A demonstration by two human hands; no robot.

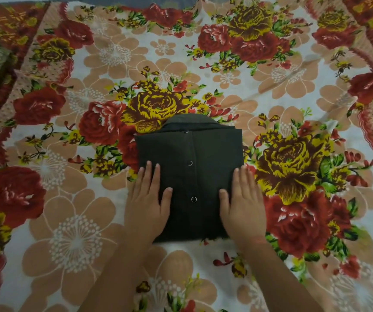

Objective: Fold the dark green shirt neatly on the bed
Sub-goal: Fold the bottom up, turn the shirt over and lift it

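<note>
Shirt [192, 149] folded | left hand [147, 203], right hand [242, 203] flat on it | sleeves hidden

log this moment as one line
shirt: folded on bedsheet | left hand: flat on left edge | right hand: flat on right edge

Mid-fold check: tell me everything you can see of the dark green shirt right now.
The dark green cloth shirt lies folded into a compact, roughly square packet, front up, on the floral printed bedsheet. Its collar arcs out at the far edge; three round metal snap buttons run down its centre. The near edge looks slightly uneven. The left hand presses flat on its near-left part, the right hand on its near-right part, fingers straight.
</note>
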